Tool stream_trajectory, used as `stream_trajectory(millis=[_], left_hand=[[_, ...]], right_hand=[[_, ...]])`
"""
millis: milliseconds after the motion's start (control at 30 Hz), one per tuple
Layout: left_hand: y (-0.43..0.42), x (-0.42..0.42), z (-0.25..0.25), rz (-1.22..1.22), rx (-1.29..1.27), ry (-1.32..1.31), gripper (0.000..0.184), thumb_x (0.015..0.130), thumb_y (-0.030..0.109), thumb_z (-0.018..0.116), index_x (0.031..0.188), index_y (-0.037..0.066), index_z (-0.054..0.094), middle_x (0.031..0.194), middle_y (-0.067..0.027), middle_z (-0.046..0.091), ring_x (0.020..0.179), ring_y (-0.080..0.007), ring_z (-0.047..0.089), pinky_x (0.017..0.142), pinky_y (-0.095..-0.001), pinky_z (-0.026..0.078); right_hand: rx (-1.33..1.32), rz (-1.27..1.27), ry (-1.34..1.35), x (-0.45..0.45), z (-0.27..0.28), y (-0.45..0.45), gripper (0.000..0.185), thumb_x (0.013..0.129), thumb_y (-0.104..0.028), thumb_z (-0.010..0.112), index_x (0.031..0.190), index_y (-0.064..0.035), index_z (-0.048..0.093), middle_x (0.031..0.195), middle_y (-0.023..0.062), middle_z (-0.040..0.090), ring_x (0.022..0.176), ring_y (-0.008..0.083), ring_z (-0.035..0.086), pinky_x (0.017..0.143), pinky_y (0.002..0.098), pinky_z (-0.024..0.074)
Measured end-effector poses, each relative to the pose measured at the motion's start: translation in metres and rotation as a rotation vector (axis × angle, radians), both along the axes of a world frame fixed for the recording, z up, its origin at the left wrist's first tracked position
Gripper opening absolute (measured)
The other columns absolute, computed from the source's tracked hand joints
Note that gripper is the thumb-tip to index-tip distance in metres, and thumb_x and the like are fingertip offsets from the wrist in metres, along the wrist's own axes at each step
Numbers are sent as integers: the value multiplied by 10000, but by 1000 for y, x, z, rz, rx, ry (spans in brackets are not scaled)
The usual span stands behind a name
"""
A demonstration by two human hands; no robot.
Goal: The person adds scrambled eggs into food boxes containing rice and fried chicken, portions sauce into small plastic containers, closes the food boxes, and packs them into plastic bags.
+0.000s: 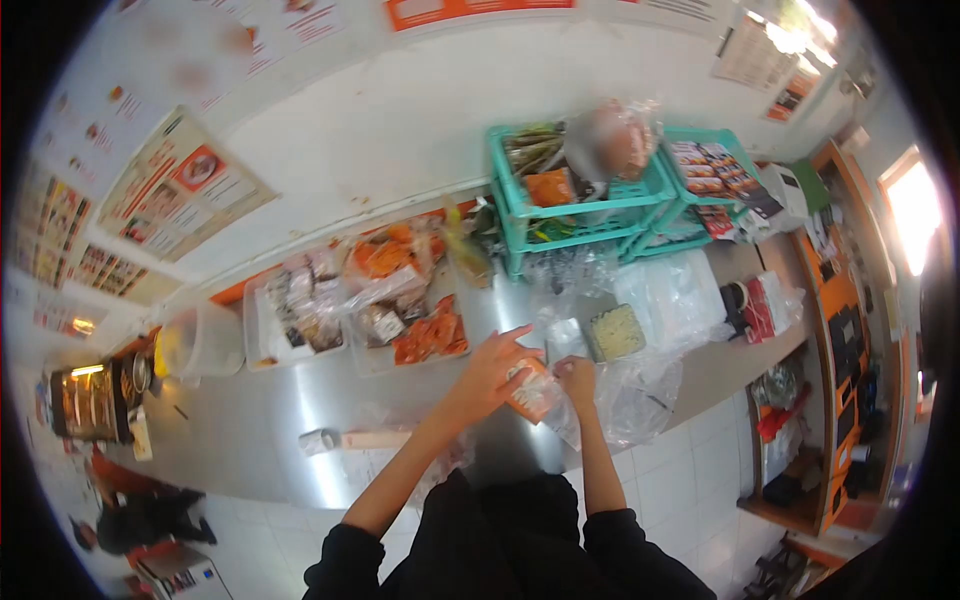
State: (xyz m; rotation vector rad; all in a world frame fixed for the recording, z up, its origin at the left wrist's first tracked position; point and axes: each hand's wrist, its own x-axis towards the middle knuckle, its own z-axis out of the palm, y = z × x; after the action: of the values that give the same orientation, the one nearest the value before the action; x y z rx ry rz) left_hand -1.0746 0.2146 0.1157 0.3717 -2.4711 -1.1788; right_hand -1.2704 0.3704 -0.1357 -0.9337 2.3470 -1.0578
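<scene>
My left hand (493,372) is closed around a small orange paper packet (533,393) with white lettering, held over the front of the steel counter. Close beside it my right hand (575,381) is curled shut; whatever is in its fingers is too small to make out. Just beyond the right hand lies a pale, shiny flat piece (565,341). Next to that stands a square tub (617,333) of pale yellow shredded food. Clear plastic bags (630,400) spread out to the right of my right hand.
Clear bins of orange packets (432,335) and small wrapped packs (300,305) line the back of the steel counter (250,420). Green crates (590,225) stand against the wall. A white box (318,441) lies near the front edge. At far left a person (150,520) is visible.
</scene>
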Motion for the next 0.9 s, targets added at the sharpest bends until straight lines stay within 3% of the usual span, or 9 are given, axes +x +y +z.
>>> stream_trajectory(millis=[133,233,300,400,467,567,633,767,900], left_hand=[[8,146,64,722,-151,160,151,935,83,532,1039,41,634,1143,-133,614,1083,-286,572,963,-391,418],[8,263,12,1233,259,334,193,984,141,484,1094,7,568,1116,-104,588,1063,-224,554,988,-338,402],[21,340,-64,1294,418,85,330,1005,267,479,1212,16,530,1235,-122,546,1150,-234,519,1025,-341,377],[51,390,-169,978,705,-177,553,1007,436,450,1423,76,392,1378,-177,465,1264,-266,450,1072,-373,339],[63,370,-163,919,962,35,482,1000,381,496,1388,100,435,1309,-175,513,1174,-273,523,1001,-378,417],[61,372,-164,1045,697,-14,367,950,207,578,1292,96,502,1166,-164,596,1021,-271,616,880,-380,493],[58,378,-171,1091,481,55,297,886,89,585,1180,82,551,1054,-153,622,913,-282,642,795,-380,512],[51,404,-132,994,168,-134,220,789,-2,583,999,57,614,935,-156,631,828,-328,640,742,-390,512],[48,396,-85,982,314,-134,213,793,28,606,997,62,654,1097,-157,623,937,-346,618,793,-387,505]], right_hand=[[-101,-95,246,12,24,-6,270,784,-280,677,835,-18,716,778,201,683,740,362,661,676,432,506],[28,-27,256,-3,-24,10,234,751,-245,698,790,-17,731,735,168,695,684,323,669,649,405,503],[89,60,205,-8,-23,2,217,733,-233,713,766,-21,742,699,155,696,643,308,670,633,394,502],[98,133,144,-2,1,-2,263,733,-277,713,793,-23,743,713,167,693,657,323,668,648,395,507],[233,135,140,-10,5,-3,335,753,-330,704,874,-19,743,808,193,702,751,344,677,697,402,515],[162,16,316,-16,-12,0,330,793,-324,666,912,-22,727,840,190,703,772,349,677,712,422,512],[271,-118,372,1,19,-9,333,837,-308,617,990,-21,690,904,208,693,843,359,669,754,439,501],[229,-155,217,60,117,-23,322,857,-200,513,1132,-41,565,1049,164,632,978,301,609,815,379,469],[-118,345,-352,218,290,-46,435,722,-125,478,1154,-74,470,1016,51,472,899,182,473,779,260,381]])
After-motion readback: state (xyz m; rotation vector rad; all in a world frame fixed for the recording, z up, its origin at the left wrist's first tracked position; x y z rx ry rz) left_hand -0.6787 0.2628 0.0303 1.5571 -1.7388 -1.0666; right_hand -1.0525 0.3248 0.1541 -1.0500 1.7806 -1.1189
